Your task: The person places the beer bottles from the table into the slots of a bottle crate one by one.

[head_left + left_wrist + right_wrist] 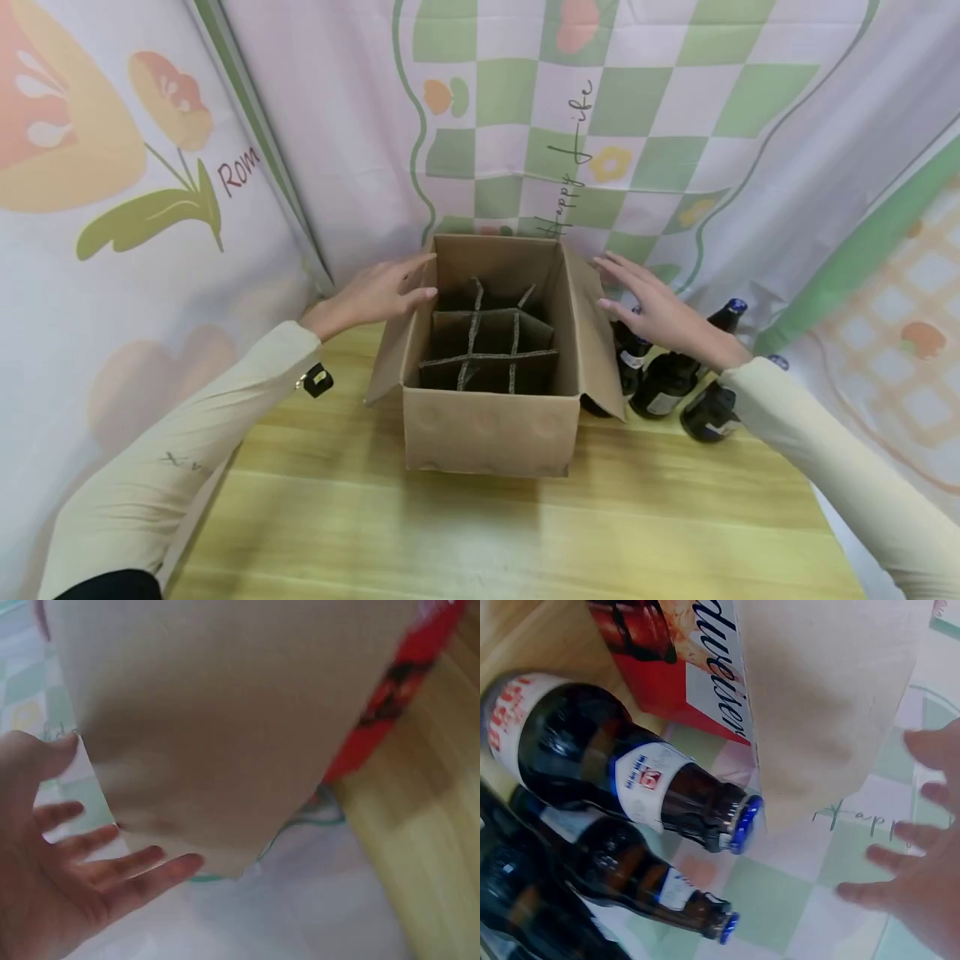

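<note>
An open cardboard box [491, 433] stands on the table, with crossed cardboard dividers [491, 358] making compartments inside. My left hand [371, 292] is at the upper left edge, its thumb and fingers spread beside the left flap [388, 362]. On the other side my right hand [656, 312] hovers by the right flap [592, 333], fingers extended and apart from it in the right wrist view. Neither hand grips anything. Red printing with white-backed lettering [724, 705] covers an outer side of the box.
Several dark glass beer bottles [667, 383] with blue caps stand right of the box, partly hidden under my right arm and the flap. A patterned curtain [525, 100] hangs behind the wooden table [337, 517], and another curtain [135, 275] borders its left side.
</note>
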A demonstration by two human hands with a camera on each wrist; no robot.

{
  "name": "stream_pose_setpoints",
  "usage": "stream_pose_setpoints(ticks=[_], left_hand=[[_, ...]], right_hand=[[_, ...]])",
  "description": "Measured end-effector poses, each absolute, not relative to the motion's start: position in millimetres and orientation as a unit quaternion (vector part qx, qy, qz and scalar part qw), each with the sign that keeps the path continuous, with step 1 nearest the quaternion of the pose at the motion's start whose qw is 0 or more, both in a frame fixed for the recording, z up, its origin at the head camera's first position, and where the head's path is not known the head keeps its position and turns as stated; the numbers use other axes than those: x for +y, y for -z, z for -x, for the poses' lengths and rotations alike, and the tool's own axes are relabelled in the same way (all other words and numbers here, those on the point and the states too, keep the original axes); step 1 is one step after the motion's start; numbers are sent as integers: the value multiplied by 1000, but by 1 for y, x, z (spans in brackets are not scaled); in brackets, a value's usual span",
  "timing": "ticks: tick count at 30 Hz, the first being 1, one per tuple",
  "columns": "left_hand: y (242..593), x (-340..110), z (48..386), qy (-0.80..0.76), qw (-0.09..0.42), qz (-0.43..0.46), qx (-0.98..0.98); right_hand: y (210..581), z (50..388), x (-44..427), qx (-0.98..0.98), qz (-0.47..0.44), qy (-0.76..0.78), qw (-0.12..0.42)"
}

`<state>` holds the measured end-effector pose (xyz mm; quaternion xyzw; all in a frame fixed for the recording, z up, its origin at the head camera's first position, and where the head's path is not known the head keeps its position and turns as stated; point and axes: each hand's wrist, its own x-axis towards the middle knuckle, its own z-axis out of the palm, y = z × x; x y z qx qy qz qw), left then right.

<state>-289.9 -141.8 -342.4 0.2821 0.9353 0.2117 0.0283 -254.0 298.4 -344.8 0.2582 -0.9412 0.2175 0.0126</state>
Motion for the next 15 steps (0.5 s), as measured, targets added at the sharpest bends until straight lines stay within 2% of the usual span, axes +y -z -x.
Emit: stream_pose_setpoints(ticks=[3,8,15], left_hand=[[344,-143,291,-245,49,-260,933],[347,-142,292,-354,116,-199,906],[346,-139,292,-503,188,-113,836]], right_hand=[[346,247,308,-947,-228,-226,-25],[355,239,319,-950,-205,-222,-78],[380,233,327,-956,-182,-215,-81]])
